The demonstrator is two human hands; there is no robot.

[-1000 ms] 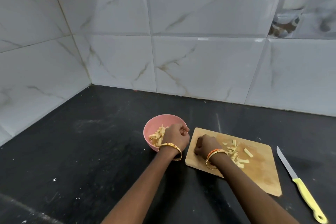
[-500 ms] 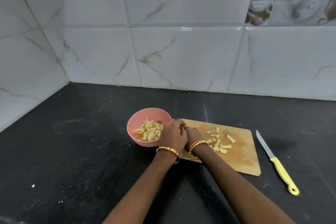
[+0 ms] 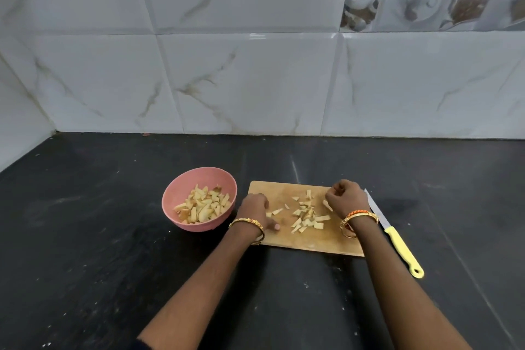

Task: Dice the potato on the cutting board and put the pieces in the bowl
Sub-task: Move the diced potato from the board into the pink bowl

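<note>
Wooden cutting board point(image 3: 318, 244) edges under both hands.

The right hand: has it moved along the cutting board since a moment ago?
Yes. The right hand went from the cutting board's bowl-side end to its far end, beside the knife.

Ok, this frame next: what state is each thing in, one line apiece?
Pink bowl: upright on the counter, partly filled with potato pieces.
Cutting board: flat, a scatter of cut potato pieces on it.
Knife: lying on the counter right of the board, unheld.
Left hand: on the board's left end, fingers curled down.
Right hand: over the board's right end, fingers curled; any grip unclear.
</note>
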